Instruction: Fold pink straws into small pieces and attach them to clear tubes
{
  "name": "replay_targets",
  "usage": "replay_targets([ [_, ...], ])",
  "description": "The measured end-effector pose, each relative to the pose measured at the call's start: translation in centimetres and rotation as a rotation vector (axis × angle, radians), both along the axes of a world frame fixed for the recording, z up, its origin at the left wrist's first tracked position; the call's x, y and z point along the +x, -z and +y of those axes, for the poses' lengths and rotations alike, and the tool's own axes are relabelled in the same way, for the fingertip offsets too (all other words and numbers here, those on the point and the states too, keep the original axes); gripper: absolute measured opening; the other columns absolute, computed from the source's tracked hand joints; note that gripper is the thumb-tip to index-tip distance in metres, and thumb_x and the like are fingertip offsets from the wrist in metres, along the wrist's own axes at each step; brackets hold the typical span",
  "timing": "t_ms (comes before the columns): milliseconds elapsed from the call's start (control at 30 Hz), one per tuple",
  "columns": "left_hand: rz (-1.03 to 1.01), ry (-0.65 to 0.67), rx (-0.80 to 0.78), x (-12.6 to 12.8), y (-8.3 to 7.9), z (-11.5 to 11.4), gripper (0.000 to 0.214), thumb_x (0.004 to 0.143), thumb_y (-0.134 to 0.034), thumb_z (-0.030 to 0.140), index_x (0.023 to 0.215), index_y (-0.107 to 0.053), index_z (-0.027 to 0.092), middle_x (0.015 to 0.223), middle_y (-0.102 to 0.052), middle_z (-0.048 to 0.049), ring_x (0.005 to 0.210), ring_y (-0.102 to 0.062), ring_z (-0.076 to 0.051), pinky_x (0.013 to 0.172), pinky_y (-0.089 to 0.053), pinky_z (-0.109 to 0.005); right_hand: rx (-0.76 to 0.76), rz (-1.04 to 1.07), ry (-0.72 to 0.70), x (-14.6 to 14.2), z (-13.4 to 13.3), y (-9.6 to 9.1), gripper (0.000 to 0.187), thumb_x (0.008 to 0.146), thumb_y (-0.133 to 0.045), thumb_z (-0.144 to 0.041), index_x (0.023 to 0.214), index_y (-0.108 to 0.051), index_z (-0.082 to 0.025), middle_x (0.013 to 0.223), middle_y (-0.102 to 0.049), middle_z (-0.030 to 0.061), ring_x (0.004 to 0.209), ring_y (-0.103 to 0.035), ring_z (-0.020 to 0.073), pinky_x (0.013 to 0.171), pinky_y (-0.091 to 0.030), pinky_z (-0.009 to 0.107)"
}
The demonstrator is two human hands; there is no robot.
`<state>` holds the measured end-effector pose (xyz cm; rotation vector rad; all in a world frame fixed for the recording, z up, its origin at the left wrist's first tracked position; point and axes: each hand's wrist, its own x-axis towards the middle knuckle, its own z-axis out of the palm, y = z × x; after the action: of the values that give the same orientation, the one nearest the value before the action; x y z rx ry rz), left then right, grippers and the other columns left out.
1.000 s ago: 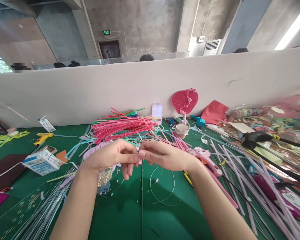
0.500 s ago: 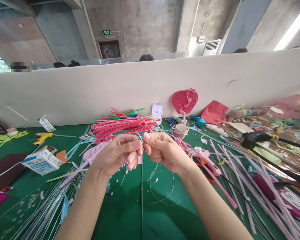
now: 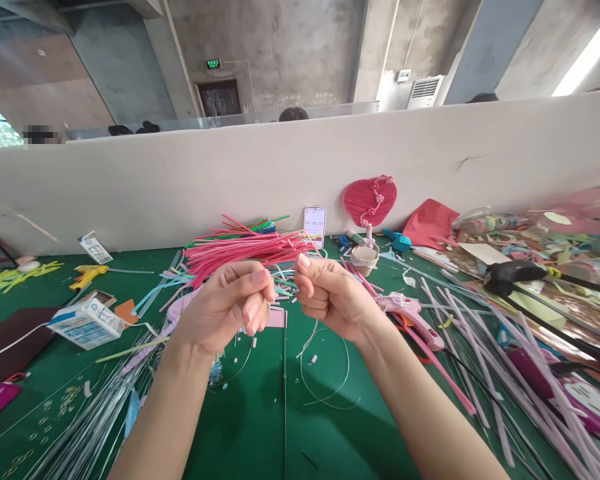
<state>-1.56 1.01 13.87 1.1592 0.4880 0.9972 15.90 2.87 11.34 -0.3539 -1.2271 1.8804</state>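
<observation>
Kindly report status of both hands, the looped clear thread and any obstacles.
Left hand and right hand raised, apart, fingers curled; grip unclear. Looped clear thread below right hand. Pink stem pile beyond hands, likely not blocking.

The green exit sign (image 3: 213, 64) reads "EXIT" below smaller characters. The propped smartphone (image 3: 315, 227) shows blurred digits, apparently 00:03.56. Handwriting (image 3: 294, 100) on the concrete wall (image 3: 300, 40) and print on the blue-and-white carton (image 3: 86, 323) are illegible.
</observation>
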Motion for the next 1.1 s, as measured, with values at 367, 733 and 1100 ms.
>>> replay_targets([
  [367,0.042,-0.018,0.01,-0.3,0.0,0.4,0.019,0.082,-0.07,0.029,0.069,-0.07,0.014,0.044,-0.054,0.004,0.043,-0.054,-0.006,0.048,-0.045,-0.017,0.015,-0.011,0.066,0.6,0.3,-0.3,0.041,0.081,-0.066,-0.047,0.058,-0.049,-0.018,0.044,-0.015,-0.0124,0.04,-0.008,0.004,0.036,-0.01,0.019],
  [733,0.108,-0.055,0.064,-0.7,-0.6,-0.3,0.021,0.082,-0.07,0.033,0.071,-0.069,0.016,0.067,-0.057,-0.0005,0.081,-0.063,-0.015,0.077,-0.048,-0.024,0.032,-0.015,0.107,1.4,0.6,-0.2,0.044,0.082,-0.065,-0.05,0.057,-0.049,-0.018,0.046,-0.016,-0.0118,0.04,-0.009,0.0039,0.037,-0.011,0.019],
  [1100,-0.002,-0.159,0.052,-0.7,-0.9,-0.2,0.02,0.077,-0.075,0.032,0.065,-0.068,0.016,0.059,-0.053,0.0018,0.071,-0.06,-0.012,0.073,-0.049,-0.022,-0.014,-0.021,0.098,0.7,0.8,-0.1,0.045,0.076,-0.069,-0.05,0.056,-0.045,-0.019,0.044,-0.014,-0.0126,0.039,-0.008,0.0039,0.037,-0.011,0.019],
])
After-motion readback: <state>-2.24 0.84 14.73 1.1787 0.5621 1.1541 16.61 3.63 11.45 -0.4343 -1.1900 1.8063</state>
